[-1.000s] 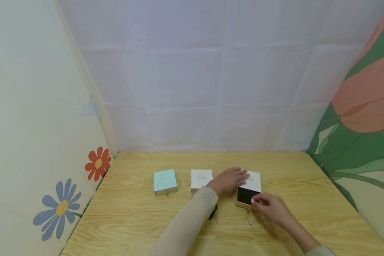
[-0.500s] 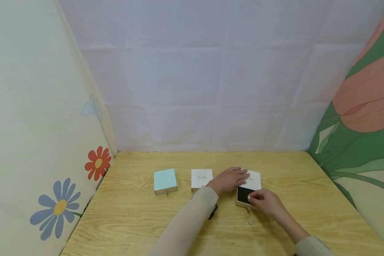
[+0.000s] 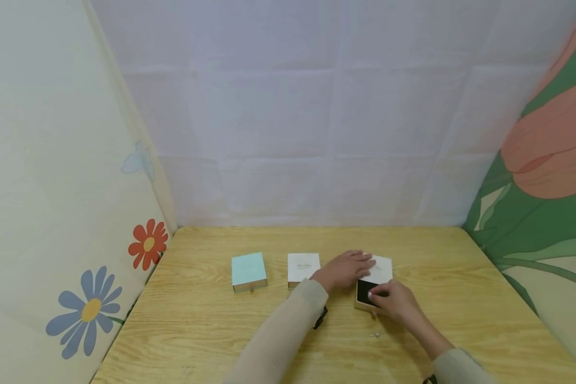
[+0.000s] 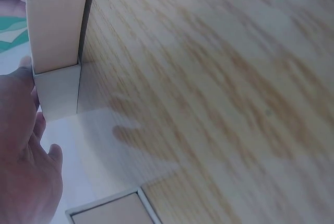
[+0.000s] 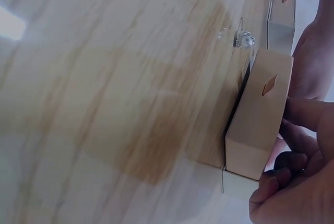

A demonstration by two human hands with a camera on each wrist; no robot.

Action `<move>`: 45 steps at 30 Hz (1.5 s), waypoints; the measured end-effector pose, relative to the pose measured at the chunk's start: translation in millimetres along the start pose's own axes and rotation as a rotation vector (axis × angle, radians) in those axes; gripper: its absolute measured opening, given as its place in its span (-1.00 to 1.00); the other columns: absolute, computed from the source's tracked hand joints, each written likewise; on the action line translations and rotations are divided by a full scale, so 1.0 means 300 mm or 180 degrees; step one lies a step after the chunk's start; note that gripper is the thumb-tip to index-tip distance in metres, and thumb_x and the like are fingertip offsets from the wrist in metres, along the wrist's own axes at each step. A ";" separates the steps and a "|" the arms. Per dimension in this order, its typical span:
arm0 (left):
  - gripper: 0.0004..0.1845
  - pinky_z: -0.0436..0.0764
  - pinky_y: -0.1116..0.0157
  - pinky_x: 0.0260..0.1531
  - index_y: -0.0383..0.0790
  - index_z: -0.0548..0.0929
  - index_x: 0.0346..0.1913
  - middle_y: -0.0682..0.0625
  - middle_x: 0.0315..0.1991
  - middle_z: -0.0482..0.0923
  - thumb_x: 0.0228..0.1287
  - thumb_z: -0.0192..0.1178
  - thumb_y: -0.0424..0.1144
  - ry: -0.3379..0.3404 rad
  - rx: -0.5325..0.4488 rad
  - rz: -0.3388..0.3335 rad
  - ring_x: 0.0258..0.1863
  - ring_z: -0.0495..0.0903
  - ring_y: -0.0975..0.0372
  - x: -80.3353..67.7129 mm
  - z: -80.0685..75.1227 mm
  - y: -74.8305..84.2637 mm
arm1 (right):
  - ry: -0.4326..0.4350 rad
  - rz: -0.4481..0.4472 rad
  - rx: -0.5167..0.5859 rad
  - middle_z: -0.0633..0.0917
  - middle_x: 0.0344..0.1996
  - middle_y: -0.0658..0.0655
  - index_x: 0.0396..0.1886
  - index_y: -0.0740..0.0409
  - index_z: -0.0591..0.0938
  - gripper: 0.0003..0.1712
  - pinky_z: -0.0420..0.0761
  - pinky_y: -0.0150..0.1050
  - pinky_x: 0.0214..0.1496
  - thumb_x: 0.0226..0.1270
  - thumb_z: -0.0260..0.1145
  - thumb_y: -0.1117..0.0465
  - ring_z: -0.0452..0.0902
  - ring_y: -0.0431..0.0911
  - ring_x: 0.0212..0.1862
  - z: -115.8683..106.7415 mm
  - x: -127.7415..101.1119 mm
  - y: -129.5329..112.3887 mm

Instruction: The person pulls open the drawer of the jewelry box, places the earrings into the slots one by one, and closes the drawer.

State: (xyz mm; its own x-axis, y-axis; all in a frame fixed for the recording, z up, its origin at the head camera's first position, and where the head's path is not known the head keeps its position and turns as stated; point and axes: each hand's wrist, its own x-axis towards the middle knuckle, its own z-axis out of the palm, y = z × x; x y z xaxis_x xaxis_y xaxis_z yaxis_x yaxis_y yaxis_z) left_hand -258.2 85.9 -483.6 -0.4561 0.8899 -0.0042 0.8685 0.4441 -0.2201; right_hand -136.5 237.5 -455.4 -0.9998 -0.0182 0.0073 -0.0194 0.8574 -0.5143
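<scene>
A white drawer-style jewellery box (image 3: 383, 271) has its beige, black-lined drawer (image 3: 363, 288) pulled out toward me. My left hand (image 3: 346, 269) rests on the white sleeve with straight fingers; in the left wrist view that hand (image 4: 23, 145) lies along the box. Over the drawer, my right hand (image 3: 399, 302) pinches a small shiny jewellery piece (image 3: 370, 294) between thumb and fingertips. Its exact kind is too small to tell. A silver earring with a clear stone (image 5: 244, 39) lies on the table before the drawer, whose front carries a small pull tab (image 5: 270, 85).
To the left stand a shut white box (image 3: 303, 263) with gold lettering, partly behind my left forearm, and a light teal box (image 3: 248, 269). All sit on a wood-grain table (image 3: 187, 325). A white cloth (image 3: 269, 160) hangs behind, with flowered cloths at both sides.
My right hand has shifted left with the small shiny piece, from the drawer's right edge to over its black lining. The left hand has stayed on the box.
</scene>
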 end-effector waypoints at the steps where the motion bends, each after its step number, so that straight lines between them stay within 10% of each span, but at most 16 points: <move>1: -0.47 -0.06 0.32 0.58 0.04 0.12 0.62 0.14 0.61 0.06 0.71 -0.36 -0.05 0.0008 -0.0090 -0.0038 0.59 0.03 0.29 0.001 0.000 0.000 | -0.0013 -0.0010 -0.0014 0.67 -0.30 0.13 -0.27 0.13 0.84 -0.86 0.61 0.01 -0.14 0.25 0.44 0.19 0.59 0.02 -0.22 0.000 0.002 -0.002; 45: -0.47 -0.04 0.35 0.58 0.05 0.16 0.61 0.16 0.59 0.10 0.71 -0.36 -0.01 0.0048 -0.0272 -0.0137 0.58 0.06 0.29 0.013 0.019 -0.003 | 0.0119 -0.0110 -0.0136 0.59 -0.37 0.10 -0.31 0.01 0.79 -0.90 0.53 -0.07 -0.29 0.14 0.50 0.21 0.51 -0.03 -0.29 0.030 0.024 0.009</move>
State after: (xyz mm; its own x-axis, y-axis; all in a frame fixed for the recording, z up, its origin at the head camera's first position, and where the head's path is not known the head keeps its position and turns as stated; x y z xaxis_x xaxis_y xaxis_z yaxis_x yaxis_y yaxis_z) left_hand -261.8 88.2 -488.8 -0.4908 0.8711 0.0183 0.8619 0.4885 -0.1358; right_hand -143.7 235.1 -464.3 -0.9979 -0.0297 0.0567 -0.0532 0.8777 -0.4762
